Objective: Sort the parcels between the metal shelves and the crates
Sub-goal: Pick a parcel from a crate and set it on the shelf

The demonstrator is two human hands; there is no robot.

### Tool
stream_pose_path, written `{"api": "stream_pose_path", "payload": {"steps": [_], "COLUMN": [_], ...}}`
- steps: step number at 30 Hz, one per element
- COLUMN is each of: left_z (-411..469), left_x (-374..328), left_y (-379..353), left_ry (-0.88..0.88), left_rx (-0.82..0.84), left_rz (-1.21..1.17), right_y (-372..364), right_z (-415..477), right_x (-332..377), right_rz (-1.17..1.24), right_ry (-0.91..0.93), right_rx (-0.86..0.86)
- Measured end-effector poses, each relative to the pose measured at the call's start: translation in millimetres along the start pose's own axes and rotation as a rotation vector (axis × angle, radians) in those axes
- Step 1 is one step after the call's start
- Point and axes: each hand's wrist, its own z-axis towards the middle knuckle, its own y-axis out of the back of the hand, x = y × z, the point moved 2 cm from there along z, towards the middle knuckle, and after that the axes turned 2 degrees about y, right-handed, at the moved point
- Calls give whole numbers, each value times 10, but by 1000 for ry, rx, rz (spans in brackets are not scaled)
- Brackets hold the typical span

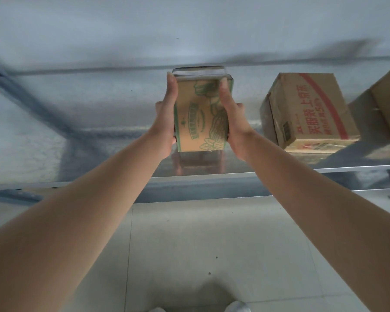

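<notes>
Seen from the head camera, a small brown cardboard parcel with green printing is being held between both hands low over the grey metal shelf. The left hand is clasping its left side, fingers stretched along the edge, and the right hand is gripping the right side. A larger brown cardboard box with red lettering is standing on the shelf to the right, apart. Pale floor tiles are showing below.
</notes>
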Motion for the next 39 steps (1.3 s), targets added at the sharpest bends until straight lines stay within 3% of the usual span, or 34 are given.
{"api": "stream_pose_path", "payload": {"steps": [17,21,28,34,39], "left_z": [-114,-131,-41,-15,-67], "left_x": [78,24,-97,-47,-22], "left_y": [11,-29,-53,13,-9], "left_ry": [-125,-166,-122,-109,-151], "left_rx": [-30,53,88,-6,-9], "left_rz": [-26,82,30,85,123], "right_y": [73,108,124,125,110], "right_z": [-138,-108,-19,-88,-56], "right_x": [-82,-85,-13,22,-83], "right_rz": [-78,-63,-6,-56,73], "right_ry": [57,56,27,36,42], "right_rx": [109,75,63,54,31]}}
